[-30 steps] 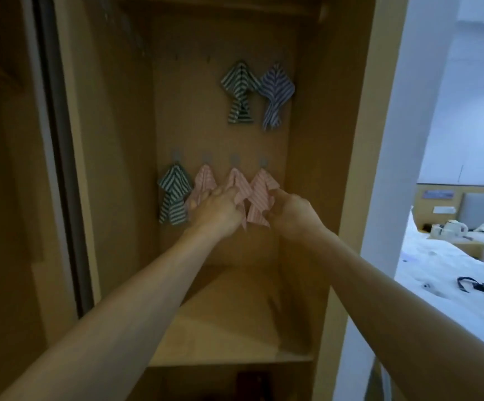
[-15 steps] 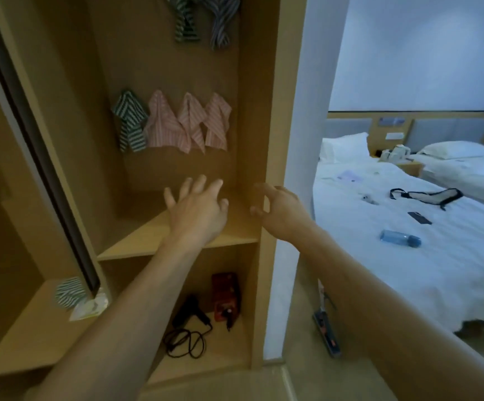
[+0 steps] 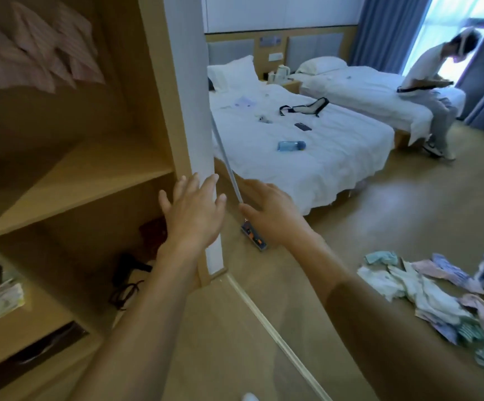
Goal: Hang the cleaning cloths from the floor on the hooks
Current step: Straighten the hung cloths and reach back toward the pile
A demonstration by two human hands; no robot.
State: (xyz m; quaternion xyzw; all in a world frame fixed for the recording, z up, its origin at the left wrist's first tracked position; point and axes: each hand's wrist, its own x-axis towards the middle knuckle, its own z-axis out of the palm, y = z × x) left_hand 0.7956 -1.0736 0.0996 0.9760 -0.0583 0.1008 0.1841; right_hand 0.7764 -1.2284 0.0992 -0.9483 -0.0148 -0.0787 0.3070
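A heap of cleaning cloths (image 3: 434, 296), white, pink, blue and teal, lies on the wooden floor at the lower right. Pink striped cloths (image 3: 47, 47) hang blurred at the top left inside the wardrobe; their hooks are out of sight. My left hand (image 3: 194, 212) is in mid-air in front of the wardrobe's white edge, fingers spread and straight, holding nothing. My right hand (image 3: 272, 215) is beside it, fingers loosely extended and empty, well left of the heap.
The open wooden wardrobe (image 3: 90, 175) fills the left, with a hair dryer and cable (image 3: 128, 273) on its lower shelf. A mop (image 3: 252, 235) leans by the wall. Two beds (image 3: 301, 146) stand behind; a person (image 3: 426, 91) sits on the far one.
Both hands left the hanging pink cloths and dropped away from the wardrobe. My view swung right and down, bringing the floor heap of cloths into sight.
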